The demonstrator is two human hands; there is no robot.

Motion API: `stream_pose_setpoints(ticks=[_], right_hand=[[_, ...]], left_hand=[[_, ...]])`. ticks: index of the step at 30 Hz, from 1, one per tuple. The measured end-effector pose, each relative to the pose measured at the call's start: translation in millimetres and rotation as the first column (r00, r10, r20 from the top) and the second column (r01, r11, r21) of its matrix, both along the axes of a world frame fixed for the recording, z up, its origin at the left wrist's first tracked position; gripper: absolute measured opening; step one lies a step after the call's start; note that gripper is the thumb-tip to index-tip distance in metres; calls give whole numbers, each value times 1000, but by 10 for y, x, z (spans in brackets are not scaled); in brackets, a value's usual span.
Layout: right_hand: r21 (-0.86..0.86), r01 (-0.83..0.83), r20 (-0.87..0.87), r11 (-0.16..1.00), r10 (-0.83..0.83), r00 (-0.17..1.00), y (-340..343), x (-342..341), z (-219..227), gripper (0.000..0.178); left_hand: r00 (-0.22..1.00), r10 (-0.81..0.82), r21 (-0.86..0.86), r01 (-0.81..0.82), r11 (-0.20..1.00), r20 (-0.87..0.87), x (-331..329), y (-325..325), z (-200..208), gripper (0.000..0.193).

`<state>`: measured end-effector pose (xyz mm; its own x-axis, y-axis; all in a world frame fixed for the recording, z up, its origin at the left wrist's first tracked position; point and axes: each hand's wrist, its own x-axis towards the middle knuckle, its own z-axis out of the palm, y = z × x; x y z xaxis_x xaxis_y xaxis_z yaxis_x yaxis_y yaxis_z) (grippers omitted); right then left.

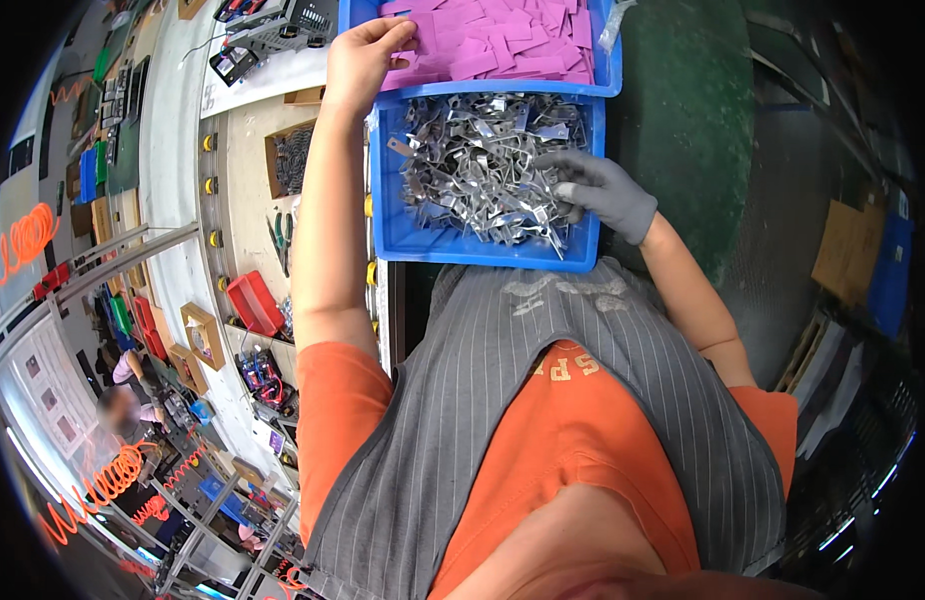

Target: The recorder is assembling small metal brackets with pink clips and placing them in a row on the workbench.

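My bare left hand (363,62) reaches over the left rim of the far blue bin (608,60). Its thumb and fingers pinch a flat purple piece (421,38) at the edge of a heap of similar pieces (528,38). Nearer to me stands a second blue bin (391,215), filled with small shiny metal brackets (483,165). My right hand (611,195), in a grey glove, comes in over that bin's right rim. Its fingers are curled around brackets at the right side of the pile; the fingertips are partly hidden among the metal.
Left of the bins runs a workbench with a small box of dark parts (293,160), green-handled pliers (281,240) and a red bin (255,304). Orange coiled hoses (108,480) hang farther left, near another person (128,400). A cardboard box (848,250) stands at the right.
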<state>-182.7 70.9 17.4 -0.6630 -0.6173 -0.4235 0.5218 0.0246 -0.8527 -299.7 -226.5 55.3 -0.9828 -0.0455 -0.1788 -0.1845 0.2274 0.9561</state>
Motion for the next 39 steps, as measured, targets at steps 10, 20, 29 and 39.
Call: stream_pose_setpoints(ticks=[10, 20, 29, 39], right_hand=[[-298, 178, -73, 938, -209, 975, 205, 219, 608, 18], [-337, 192, -187, 922, -265, 946, 217, 480, 862, 22], [-350, 321, -36, 880, -355, 934, 146, 607, 789, 21], [-465, 419, 119, 780, -414, 903, 182, 624, 812, 22]], left_hand=[[992, 115, 237, -99, 967, -57, 1485, 683, 101, 9], [741, -218, -493, -171, 853, -635, 1737, 832, 170, 20], [662, -289, -528, -190, 828, -692, 1790, 871, 226, 26], [679, -286, -520, -163, 839, -676, 1802, 856, 232, 26]])
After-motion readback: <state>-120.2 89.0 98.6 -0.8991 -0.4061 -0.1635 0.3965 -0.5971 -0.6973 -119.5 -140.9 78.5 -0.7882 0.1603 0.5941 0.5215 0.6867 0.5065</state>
